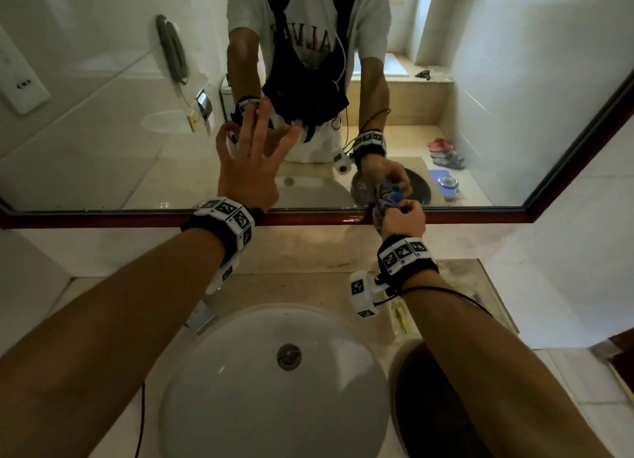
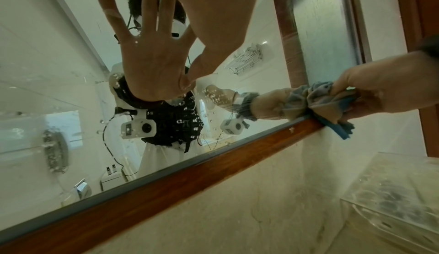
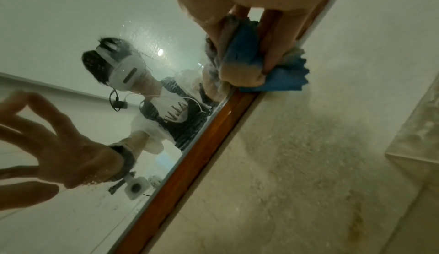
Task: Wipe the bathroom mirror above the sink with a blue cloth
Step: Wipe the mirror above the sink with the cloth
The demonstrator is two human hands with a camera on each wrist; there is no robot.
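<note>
The mirror [image 1: 113,142] fills the wall above the sink [image 1: 274,389], edged by a brown wooden frame [image 1: 308,217]. My left hand [image 1: 247,164] lies flat on the glass with fingers spread; in the left wrist view the left hand [image 2: 213,13] meets its own reflection at the thumb. My right hand [image 1: 404,217] grips a bunched blue cloth [image 1: 381,208] against the glass's bottom edge, where it meets the frame. The cloth [image 3: 244,51] is squeezed between fingers and thumb of the right hand [image 3: 237,4], with one corner hanging over the frame. Water droplets dot the mirror [image 2: 47,70].
A chrome faucet [image 1: 203,315] stands behind the basin under my left wrist. A clear plastic box [image 1: 399,317] sits on the stone counter at the right, next to a dark round bowl [image 1: 432,409] under my right forearm. A white wall closes the right side.
</note>
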